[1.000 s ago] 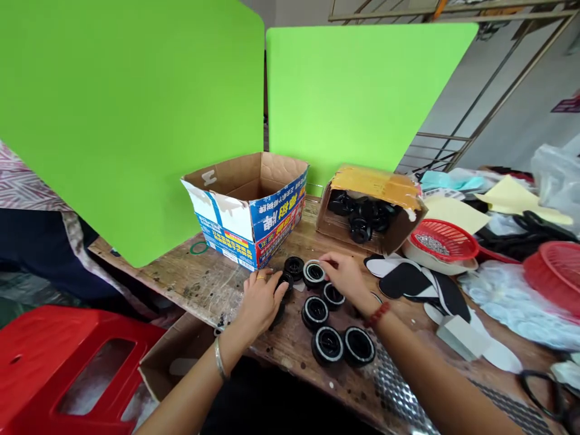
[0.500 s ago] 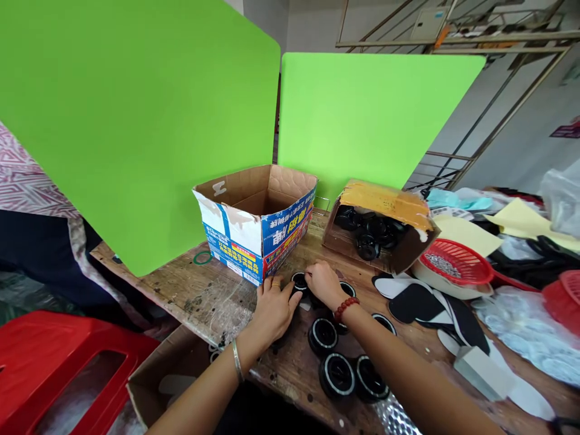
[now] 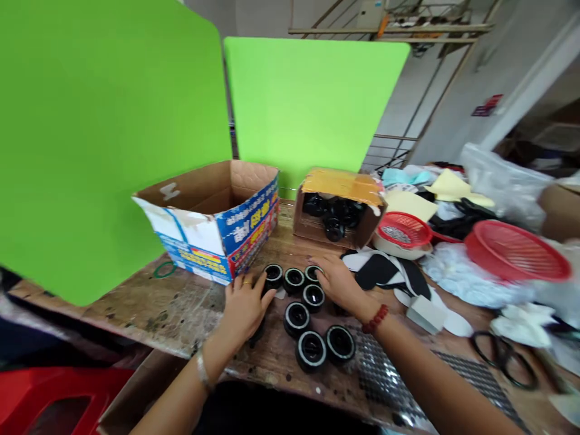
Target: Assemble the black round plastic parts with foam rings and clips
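Wooden surface (image 3: 149, 308) is crowded; my left hand (image 3: 244, 305) and right hand (image 3: 338, 281) lie spread over black round caps (image 3: 296, 318). One careless sweep may, I think, push the nearest off the edge.

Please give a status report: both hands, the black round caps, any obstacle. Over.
Left hand open, at edge of black round white-ringed caps. Right hand open, palm down on same cluster. Blue printed cardboard box close behind.

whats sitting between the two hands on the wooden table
In the head view, small black round caps with white rims lie between the left hand and right hand.
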